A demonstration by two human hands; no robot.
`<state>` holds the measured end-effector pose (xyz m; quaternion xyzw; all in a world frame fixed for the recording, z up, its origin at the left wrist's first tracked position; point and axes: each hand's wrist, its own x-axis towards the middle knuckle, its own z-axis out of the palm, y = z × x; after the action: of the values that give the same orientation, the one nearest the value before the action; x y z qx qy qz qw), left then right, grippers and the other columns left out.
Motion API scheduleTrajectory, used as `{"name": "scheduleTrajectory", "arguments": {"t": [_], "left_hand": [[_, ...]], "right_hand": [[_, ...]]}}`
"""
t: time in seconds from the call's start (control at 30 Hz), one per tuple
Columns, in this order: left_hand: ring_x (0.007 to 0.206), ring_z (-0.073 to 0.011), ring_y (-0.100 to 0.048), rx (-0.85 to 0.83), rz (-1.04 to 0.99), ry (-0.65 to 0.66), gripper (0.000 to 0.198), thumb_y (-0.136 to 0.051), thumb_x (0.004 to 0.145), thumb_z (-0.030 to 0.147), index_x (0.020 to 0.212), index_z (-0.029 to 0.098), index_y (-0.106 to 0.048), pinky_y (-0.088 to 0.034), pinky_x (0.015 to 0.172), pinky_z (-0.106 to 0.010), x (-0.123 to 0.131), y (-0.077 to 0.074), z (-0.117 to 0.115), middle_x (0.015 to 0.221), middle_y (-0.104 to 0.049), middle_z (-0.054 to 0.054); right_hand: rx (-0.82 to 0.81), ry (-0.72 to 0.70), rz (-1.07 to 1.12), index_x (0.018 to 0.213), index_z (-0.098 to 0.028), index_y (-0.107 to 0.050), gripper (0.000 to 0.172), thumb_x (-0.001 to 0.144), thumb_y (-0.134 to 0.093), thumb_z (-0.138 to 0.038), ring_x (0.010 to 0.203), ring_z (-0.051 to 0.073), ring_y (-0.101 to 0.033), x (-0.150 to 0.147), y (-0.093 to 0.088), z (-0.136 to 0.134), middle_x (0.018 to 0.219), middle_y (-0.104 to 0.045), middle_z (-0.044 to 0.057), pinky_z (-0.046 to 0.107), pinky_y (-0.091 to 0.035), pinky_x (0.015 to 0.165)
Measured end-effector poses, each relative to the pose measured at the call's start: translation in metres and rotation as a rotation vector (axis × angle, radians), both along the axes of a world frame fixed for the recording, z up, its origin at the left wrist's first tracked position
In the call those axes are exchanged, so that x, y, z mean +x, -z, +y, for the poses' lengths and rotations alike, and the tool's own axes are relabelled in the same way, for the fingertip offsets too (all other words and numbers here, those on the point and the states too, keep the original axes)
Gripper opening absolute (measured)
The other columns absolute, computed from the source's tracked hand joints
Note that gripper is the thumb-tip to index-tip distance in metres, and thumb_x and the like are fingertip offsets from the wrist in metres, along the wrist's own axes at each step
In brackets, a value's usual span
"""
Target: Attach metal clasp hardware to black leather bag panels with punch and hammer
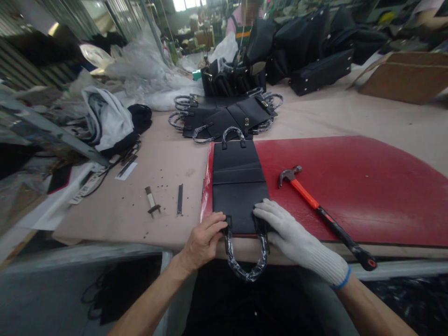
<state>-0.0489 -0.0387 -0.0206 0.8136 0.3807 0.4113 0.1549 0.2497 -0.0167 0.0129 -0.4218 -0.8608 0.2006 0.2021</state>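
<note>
A black leather bag panel (pixel 238 196) lies flat on a red board, with a plastic-wrapped handle at each end. The near handle (pixel 248 275) hangs over the table's front edge. At its left base, my bare left hand (pixel 205 238) is closed, fingertips and thumb on the panel's edge. My right hand (pixel 289 231), in a white knit glove, grips the opposite edge by the handle's right base, its fingers lying over the top. A claw hammer (pixel 315 205) with an orange and black handle rests on the board to the right.
The red board (pixel 364 186) covers the table's right part. Left of it lie a small punch-like tool (pixel 151 201) and a dark metal strip (pixel 179 199). Behind are stacked black panels (pixel 224 116), black bags (pixel 297 42) and a cardboard piece (pixel 406 77). People stand farther back.
</note>
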Motion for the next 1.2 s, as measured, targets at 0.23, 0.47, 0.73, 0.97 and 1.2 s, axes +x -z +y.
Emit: {"name": "scheduleTrajectory", "arguments": {"t": [0.23,0.47,0.73,0.97,1.2], "left_hand": [[0.121,-0.0246,-0.067,-0.058,-0.010,0.000,0.034,-0.054,0.084,0.001,0.111,0.016,-0.068,-0.058,0.106,-0.042,0.008,-0.015,0.002,0.122,-0.072,-0.015],[0.111,-0.0217,-0.070,-0.176,-0.125,-0.150,0.026,-0.054,0.089,0.009,0.108,0.017,-0.070,-0.058,0.100,-0.037,-0.005,-0.026,0.008,0.116,-0.073,-0.013],[0.089,-0.0292,-0.072,-0.686,0.451,-0.878,0.032,-0.064,0.088,0.047,0.084,0.017,-0.074,-0.052,0.078,-0.036,-0.082,-0.050,0.072,0.087,-0.076,-0.014],[0.056,-0.0278,-0.067,-0.993,0.464,-0.820,0.035,-0.071,0.076,0.035,0.047,0.018,-0.061,-0.047,0.056,-0.032,-0.093,-0.047,0.105,0.043,-0.059,-0.010],[0.051,-0.0157,-0.063,-1.116,-0.009,-0.718,0.021,-0.070,0.080,0.029,0.066,0.015,-0.062,-0.051,0.050,-0.023,-0.100,-0.056,0.081,0.057,-0.064,-0.003]], "right_hand": [[0.105,-0.024,0.062,0.148,-0.032,-0.049,0.066,0.086,-0.047,-0.009,0.146,0.033,-0.042,0.010,0.017,0.009,0.155,-0.051,0.006,0.060,-0.042,0.117],[0.205,-0.008,0.051,0.147,-0.034,-0.048,0.066,0.086,-0.048,-0.010,0.137,0.040,-0.052,0.008,0.025,0.017,0.148,-0.057,0.007,0.067,-0.050,0.107],[0.191,0.027,0.060,0.140,-0.029,-0.055,0.065,0.080,-0.047,-0.008,0.138,0.037,-0.052,0.003,0.023,0.014,0.146,-0.059,0.009,0.066,-0.049,0.107],[0.071,0.060,0.091,0.133,-0.023,-0.063,0.069,0.069,-0.046,-0.003,0.144,0.030,-0.045,-0.006,0.002,0.004,0.145,-0.060,0.009,0.059,-0.038,0.119],[0.060,0.078,0.143,0.134,-0.024,-0.064,0.071,0.069,-0.046,-0.001,0.145,0.028,-0.044,-0.007,0.005,0.001,0.145,-0.060,0.007,0.057,-0.037,0.120]]}}
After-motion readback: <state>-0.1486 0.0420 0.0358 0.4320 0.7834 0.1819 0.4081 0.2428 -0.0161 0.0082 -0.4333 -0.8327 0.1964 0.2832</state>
